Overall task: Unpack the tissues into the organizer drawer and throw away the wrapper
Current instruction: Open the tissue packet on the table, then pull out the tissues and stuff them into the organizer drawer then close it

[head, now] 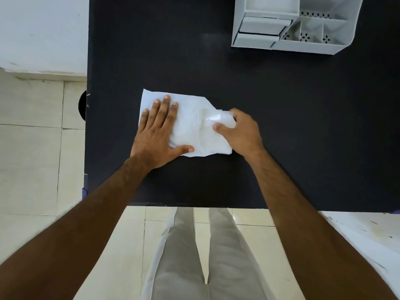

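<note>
One tissue pack (194, 135) lies on the black table (303, 126), one white desk organizer (294, 24) stands at the far right of the table, and two bare hands work on the pack. The organizer shows two stacked drawers (259, 32) on its left side and several open compartments with perforated floors on its right.

The pack is white and soft-looking, lying flat near the middle of the table, well apart from the organizer. Its clear plastic wrapper (218, 118) is bunched and lifted at the right end.

The left hand (158, 131) lies flat and open on the pack's left half, fingers spread, thumb along the near edge. The right hand (240, 131) is curled closed, pinching the bunched wrapper between thumb and fingers. Both forearms reach in from the near edge.
</note>
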